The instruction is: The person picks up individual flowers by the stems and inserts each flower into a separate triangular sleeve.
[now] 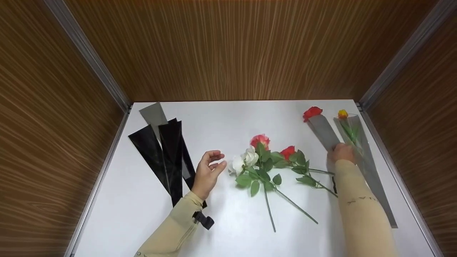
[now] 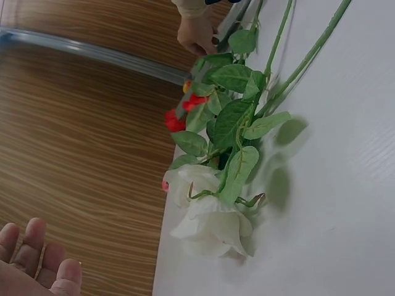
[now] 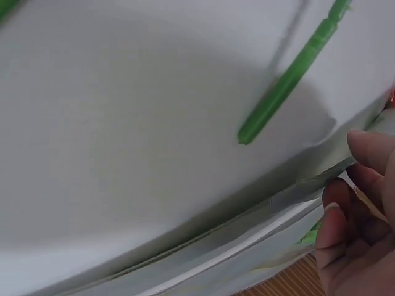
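Note:
Over the table beside the white roses (image 1: 243,162), my left hand (image 1: 209,175) has loosely bent fingers and holds nothing. The left wrist view shows its fingertips (image 2: 37,256) apart from the white roses (image 2: 207,209). On the right, my right hand (image 1: 343,153) grips the lower part of a grey flower sleeve (image 1: 323,132) with a red flower (image 1: 312,112) at its top. In the right wrist view, thumb and fingers (image 3: 364,148) close about the sleeve's edge (image 3: 308,188). Alongside lies a clear sleeve (image 1: 371,171) holding a yellow-orange tulip (image 1: 342,114).
Black and grey sleeves (image 1: 171,153) lie overlapping on the left. A pink rose (image 1: 260,140) and a red rose (image 1: 287,152) lie mid-table, with leafy stems (image 1: 294,205) pointing toward the front. Wood-grain panels (image 1: 228,50) wall the white table (image 1: 228,221) at the back and sides.

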A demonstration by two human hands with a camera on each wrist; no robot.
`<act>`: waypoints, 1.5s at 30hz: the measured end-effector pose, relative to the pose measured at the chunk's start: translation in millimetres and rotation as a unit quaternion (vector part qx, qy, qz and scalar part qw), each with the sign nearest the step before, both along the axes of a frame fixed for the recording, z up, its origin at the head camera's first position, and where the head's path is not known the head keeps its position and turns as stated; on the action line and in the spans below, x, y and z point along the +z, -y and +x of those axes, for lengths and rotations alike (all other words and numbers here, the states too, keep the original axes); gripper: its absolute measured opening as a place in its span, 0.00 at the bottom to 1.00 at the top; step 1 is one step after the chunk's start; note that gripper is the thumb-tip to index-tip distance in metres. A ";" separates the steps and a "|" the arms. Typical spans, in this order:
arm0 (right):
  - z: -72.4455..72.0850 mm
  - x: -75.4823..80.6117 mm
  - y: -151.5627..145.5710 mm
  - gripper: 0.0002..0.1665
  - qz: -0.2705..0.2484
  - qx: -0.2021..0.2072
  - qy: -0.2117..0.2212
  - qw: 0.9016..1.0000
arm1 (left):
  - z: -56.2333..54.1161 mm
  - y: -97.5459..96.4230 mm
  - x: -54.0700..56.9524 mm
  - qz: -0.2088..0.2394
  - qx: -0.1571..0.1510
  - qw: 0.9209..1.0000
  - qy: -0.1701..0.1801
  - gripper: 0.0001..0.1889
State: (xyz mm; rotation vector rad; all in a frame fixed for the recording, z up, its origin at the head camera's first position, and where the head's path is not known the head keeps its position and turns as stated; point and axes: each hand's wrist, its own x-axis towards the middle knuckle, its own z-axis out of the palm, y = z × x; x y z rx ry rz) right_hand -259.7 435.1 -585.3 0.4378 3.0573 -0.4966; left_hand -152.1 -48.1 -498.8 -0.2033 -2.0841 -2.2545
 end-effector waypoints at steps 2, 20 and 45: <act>0.2 -3.3 -0.4 0.17 -0.014 0.007 0.004 1.000 | 0.5 0.6 0.4 0.001 0.001 1.000 0.001 0.18; 6.5 -11.0 -0.3 0.25 -0.021 0.071 -0.007 0.997 | 8.1 8.2 -1.9 0.010 -0.001 1.000 0.012 0.18; 37.1 27.1 4.1 0.25 -0.106 0.074 -0.064 0.990 | 21.9 55.3 -18.3 -0.014 0.058 0.997 0.046 0.18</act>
